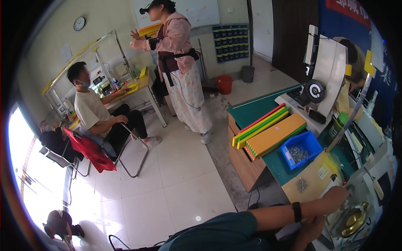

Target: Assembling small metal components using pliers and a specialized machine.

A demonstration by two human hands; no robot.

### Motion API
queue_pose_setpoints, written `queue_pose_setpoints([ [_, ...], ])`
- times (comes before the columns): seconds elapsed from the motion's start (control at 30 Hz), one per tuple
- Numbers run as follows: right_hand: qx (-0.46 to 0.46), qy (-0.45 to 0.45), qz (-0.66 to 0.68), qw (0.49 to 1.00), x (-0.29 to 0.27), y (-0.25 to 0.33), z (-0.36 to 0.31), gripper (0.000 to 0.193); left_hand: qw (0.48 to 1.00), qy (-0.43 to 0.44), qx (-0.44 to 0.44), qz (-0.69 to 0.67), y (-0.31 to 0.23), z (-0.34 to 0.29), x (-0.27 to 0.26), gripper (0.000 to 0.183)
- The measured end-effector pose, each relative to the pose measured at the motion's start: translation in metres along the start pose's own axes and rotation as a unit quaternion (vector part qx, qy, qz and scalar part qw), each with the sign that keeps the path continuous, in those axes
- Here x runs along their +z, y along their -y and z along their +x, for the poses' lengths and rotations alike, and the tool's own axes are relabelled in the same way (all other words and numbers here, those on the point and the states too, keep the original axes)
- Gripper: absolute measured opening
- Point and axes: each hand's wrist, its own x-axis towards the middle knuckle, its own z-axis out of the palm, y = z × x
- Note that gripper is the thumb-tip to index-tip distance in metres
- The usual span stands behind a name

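Reaching in at the near right of the green worktop (272,165) with the left hand (336,199), black band (297,212) at the wrist, right up to a pale machine (388,180) with a brass-coloured part (354,224). Holding the right hand (312,229) nearer, just beside the left wrist. Cannot tell whether either grip is spread or pinching anything. Lying farther left, on a tan board (289,190): small metal pieces (302,184). Standing beyond: a blue bin (309,159) of similar pieces.

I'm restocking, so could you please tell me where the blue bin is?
In the head view, the blue bin sits right of centre on the green bench, beside the orange stack.
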Motion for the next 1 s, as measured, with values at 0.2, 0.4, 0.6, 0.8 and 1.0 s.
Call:
queue_pose_setpoints([
  [0.2,-0.039,-0.024,0.053,0.998,0.002,-0.022,-0.006,0.017,0.999,0.035,-0.021,-0.003,-0.003,-0.004,-0.015,0.015],
  [0.4,-0.027,-0.011,0.077,0.997,-0.004,-0.013,-0.003,0.023,0.998,0.046,0.002,0.042,-0.005,-0.004,-0.025,0.026],
  [0.6,-0.042,0.028,0.032,0.998,-0.011,-0.001,-0.003,0.024,0.999,0.040,0.008,0.027,-0.002,-0.005,-0.024,0.023],
  [0.8,-0.035,0.020,0.001,0.999,-0.011,0.005,0.002,0.021,0.999,0.036,0.020,-0.001,-0.001,-0.003,-0.023,0.028],
  [1.0,-0.040,0.005,0.002,0.999,0.000,-0.002,0.006,0.024,0.999,0.025,0.016,-0.043,0.001,-0.003,-0.016,0.028],
])
